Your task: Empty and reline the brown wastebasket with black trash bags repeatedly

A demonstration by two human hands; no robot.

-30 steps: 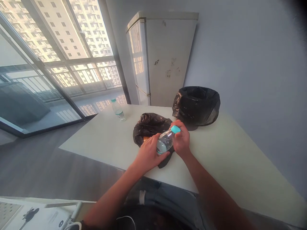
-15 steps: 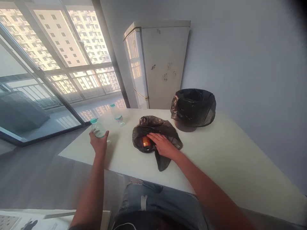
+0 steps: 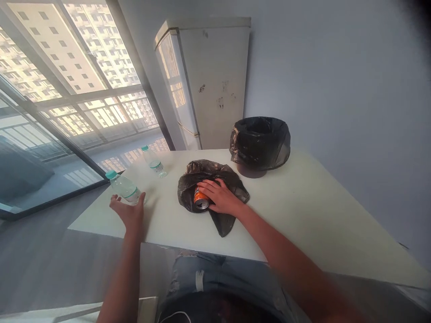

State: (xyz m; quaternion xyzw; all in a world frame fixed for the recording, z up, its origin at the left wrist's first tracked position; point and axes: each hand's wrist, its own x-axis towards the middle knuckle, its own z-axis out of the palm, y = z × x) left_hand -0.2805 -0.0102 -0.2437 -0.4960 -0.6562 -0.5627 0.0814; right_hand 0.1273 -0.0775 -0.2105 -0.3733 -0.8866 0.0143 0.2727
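Near the table's left edge, a clear plastic bottle [image 3: 124,185] with a teal cap stands just beyond my left hand [image 3: 128,214]. The fingers and thumb of that hand are spread apart around the bottle's lower part, not closed on it. My right hand [image 3: 219,196] is curled over an orange drink can [image 3: 199,197], whose silver top faces me. The can lies at the mouth of a crumpled black plastic bag [image 3: 207,167] on the table, and my right fingertips partly cover it. Farther back, a second clear bottle [image 3: 155,163] with a teal cap stands on the table.
A bin [image 3: 251,171] lined with a black bag [image 3: 261,146] stands on the white table [image 3: 296,215] at the back right. Behind the table is a white refrigerator [image 3: 215,80]. Glass sliding doors [image 3: 84,116] are on the left, and a plain wall is to the right.
My left hand has loosened from around the near bottle, its fingers now wider apart. Under my right hand the can has turned, showing more of its silver top. The whole view has shifted slightly.
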